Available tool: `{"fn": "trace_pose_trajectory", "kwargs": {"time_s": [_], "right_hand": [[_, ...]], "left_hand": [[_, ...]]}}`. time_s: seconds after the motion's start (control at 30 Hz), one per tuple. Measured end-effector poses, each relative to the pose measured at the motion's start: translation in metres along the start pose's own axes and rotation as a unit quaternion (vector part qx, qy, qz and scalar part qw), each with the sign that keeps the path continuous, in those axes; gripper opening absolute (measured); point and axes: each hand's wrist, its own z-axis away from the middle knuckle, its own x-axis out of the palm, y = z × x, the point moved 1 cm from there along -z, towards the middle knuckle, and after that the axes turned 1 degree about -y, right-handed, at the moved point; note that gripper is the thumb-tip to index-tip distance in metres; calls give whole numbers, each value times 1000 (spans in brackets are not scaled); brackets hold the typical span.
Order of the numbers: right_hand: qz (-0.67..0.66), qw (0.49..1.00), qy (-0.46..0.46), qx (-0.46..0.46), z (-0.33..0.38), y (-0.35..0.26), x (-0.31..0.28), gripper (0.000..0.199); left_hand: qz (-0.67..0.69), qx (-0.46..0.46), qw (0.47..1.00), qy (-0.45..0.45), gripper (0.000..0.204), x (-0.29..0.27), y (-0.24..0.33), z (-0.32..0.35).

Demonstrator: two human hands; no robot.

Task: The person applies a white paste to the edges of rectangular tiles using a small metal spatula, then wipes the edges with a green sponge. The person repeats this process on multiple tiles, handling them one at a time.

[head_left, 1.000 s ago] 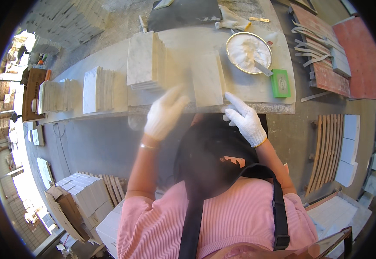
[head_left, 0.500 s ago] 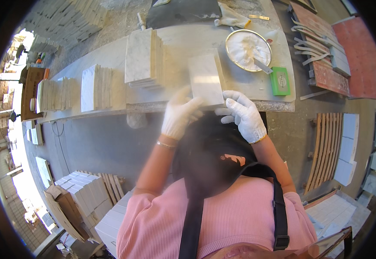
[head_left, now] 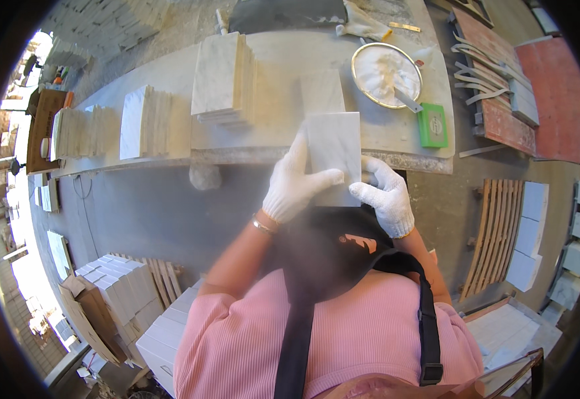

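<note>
A pale marble tile [head_left: 334,147] with grey veins is held up in front of my apron, over the table's near edge. My left hand [head_left: 298,178], in a white knit glove, grips its left side with the thumb across the face. On the opposite edge my gloved right hand [head_left: 386,194] closes with thumb and fingers. Behind it, another light tile [head_left: 323,90] lies on the table. To the left stands a stack of marble tiles [head_left: 218,76]. A round tub of white paste [head_left: 387,74] with a putty knife [head_left: 406,100] in it sits to the right.
A green box [head_left: 433,125] lies beside the tub near the table's [head_left: 276,157] right end. More tile stacks [head_left: 145,123] line the table's left part. A spare glove [head_left: 364,23] rests at the back. Boxes [head_left: 120,292] stand on the floor at left, a wooden pallet [head_left: 496,233] at right.
Both hands have taken hold of the tile, which was on the table between them. It is now lifted and drawn toward me, baring the tile behind.
</note>
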Motion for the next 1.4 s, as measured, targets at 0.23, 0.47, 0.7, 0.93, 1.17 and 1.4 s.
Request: {"fn": "trace_pose_trajectory", "kwargs": {"time_s": [0.23,0.47,0.7,0.93,1.17,1.4], "right_hand": [[-52,998,-10,26,14,3,-2,57],[-76,997,-1,4,12,5,-4,52],[-51,998,5,25,7,-1,0,56],[-17,999,30,5,-11,-15,-4,40],[42,995,67,-67,-53,-44,-7,38],[20,988,113,-106,-58,-43,-8,34]], "left_hand": [[132,10,981,141,74,-19,3,-43],[298,-87,948,72,46,-18,-3,-22],[240,-58,967,-56,42,-6,-22,1],[277,-31,960,-37,43,-1,-31,-1],[374,-76,920,-92,45,1,-26,3],[290,-20,955,-56,42,-1,-27,-2]]}}
